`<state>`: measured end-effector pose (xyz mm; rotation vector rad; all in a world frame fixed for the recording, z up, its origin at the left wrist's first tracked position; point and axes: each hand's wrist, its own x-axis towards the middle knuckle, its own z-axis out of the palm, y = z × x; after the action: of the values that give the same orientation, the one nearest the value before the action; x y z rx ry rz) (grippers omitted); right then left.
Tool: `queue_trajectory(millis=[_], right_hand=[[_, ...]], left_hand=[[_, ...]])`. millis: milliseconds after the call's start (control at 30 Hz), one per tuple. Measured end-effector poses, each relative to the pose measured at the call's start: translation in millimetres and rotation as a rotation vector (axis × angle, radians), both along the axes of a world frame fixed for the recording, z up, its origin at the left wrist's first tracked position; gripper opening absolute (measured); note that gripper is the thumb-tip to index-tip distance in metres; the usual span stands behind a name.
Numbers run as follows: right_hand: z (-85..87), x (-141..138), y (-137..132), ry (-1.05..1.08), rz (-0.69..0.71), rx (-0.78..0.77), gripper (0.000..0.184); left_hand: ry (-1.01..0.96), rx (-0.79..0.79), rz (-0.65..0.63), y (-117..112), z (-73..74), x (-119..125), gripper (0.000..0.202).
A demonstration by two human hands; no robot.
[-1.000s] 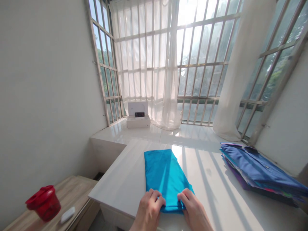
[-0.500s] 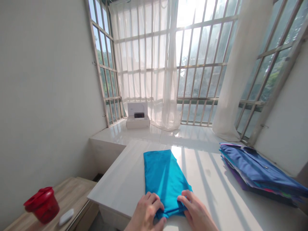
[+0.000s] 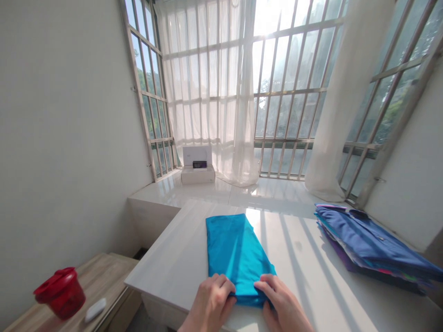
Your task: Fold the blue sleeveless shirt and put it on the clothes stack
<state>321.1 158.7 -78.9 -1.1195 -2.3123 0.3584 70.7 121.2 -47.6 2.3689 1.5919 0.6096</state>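
Note:
A folded turquoise cloth garment lies lengthwise on the white tabletop, its near end at the table's front edge. My left hand and my right hand both grip that near end from either side, with fingers curled over the fold. Between them, the folded edge bulges slightly. The garment's far end is free of both hands. Under my fingers, the cloth's underside is hidden.
A stack of folded clothes, blue on top, lies at the table's right. Lower left, a wooden cabinet top holds a red plastic container and a small white object. A white box stands on the far ledge.
Both hands have shifted onto the garment's near edge and closed on it, and the rumpled end now lies flatter. The view has tilted slightly.

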Motion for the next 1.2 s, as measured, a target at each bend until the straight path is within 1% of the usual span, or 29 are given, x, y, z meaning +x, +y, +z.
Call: queue_trajectory(millis=[133, 300, 400, 533, 700, 800, 900, 1067, 1200], right_hand=[[3.6, -1, -2, 0.018, -0.004, 0.035, 0.041], [5.5, -3, -4, 0.012, -0.03, 0.093, 0.033], [8.8, -4, -6, -0.008, -0.042, 0.067, 0.027], [12.3, -5, -6, -0.011, -0.035, 0.038, 0.024], [11.3, -5, -6, 0.022, -0.027, 0.046, 0.023], [8.9, -5, -5, 0.036, -0.021, 0.05, 0.023], [6.8, -4, -5, 0.039, -0.017, 0.044, 0.022], [6.4, -1, -4, -0.004, -0.014, 0.03, 0.022], [8.9, -1, -4, 0.014, -0.006, 0.014, 0.022]], left_hand=[[-0.005, 0.008, 0.037, -1, 3.7, 3, 0.016], [0.02, 0.005, -0.024, -2, 1.6, 1, 0.021], [0.024, -0.001, -0.039, -3, 0.7, -1, 0.028], [-0.004, 0.026, -0.04, -4, 3.6, 0, 0.034], [-0.014, 0.004, -0.012, -4, 6.0, -1, 0.036], [0.01, -0.048, 0.046, -4, 7.3, -2, 0.039], [0.004, -0.086, 0.087, -3, 11.7, 0, 0.041], [-0.034, -0.129, 0.096, -2, 23.1, -2, 0.036], [-0.054, -0.159, 0.071, -4, 24.5, -19, 0.026]])
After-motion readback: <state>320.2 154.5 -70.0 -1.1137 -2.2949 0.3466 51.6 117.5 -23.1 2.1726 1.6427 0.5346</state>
